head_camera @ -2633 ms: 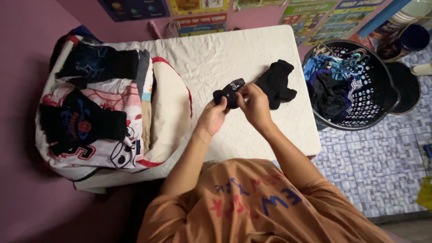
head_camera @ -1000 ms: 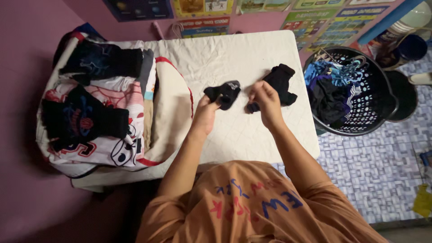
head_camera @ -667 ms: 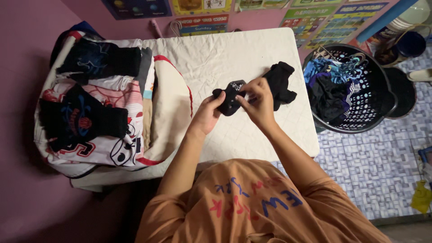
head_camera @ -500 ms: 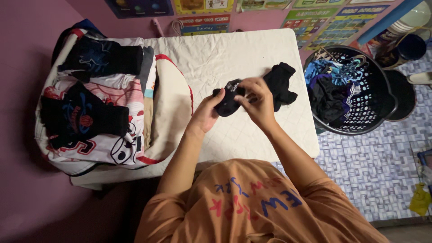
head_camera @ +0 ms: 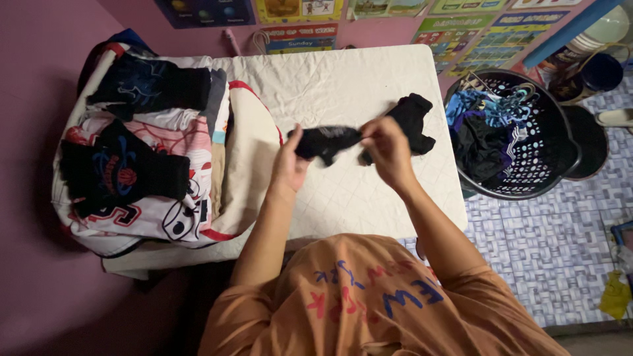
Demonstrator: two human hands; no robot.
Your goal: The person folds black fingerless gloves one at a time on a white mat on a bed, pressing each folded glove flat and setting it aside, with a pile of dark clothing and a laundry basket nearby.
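While both hands hover above the white quilted table (head_camera: 369, 198), a small black sock (head_camera: 324, 140) hangs stretched between them. The left hand (head_camera: 288, 165) has its fingers closed on the sock's left end, thumb and fingertips pinching the fabric at the top of the hand. The right hand (head_camera: 387, 146) pinches the sock's right end in the same way, fingers curled shut around the cloth, and a short dark flap of it droops just below those fingertips. Between the two grips the sock runs roughly level and taut, lifted off the table; whether it is one sock or a pair held together cannot be told.

Just beyond the right hand's fingers, touching the table, lies a crumpled black garment (head_camera: 412, 118). Farther out past that hand, off the table edge, stands a round black laundry basket (head_camera: 567, 132) with perforated walls, holding blue and dark clothes. On the far side of the left hand's fingers, well apart from them, sits a stack of folded clothes (head_camera: 158, 171): white and pink printed pieces with two black folded items on top, and a cream piece with red trim nearest the hand. Beyond both sets of fingertips, past the table's far edge, colourful posters (head_camera: 297, 13) hang on the pink wall. The person's orange shirt (head_camera: 376, 296) fills the near side, behind the wrists.
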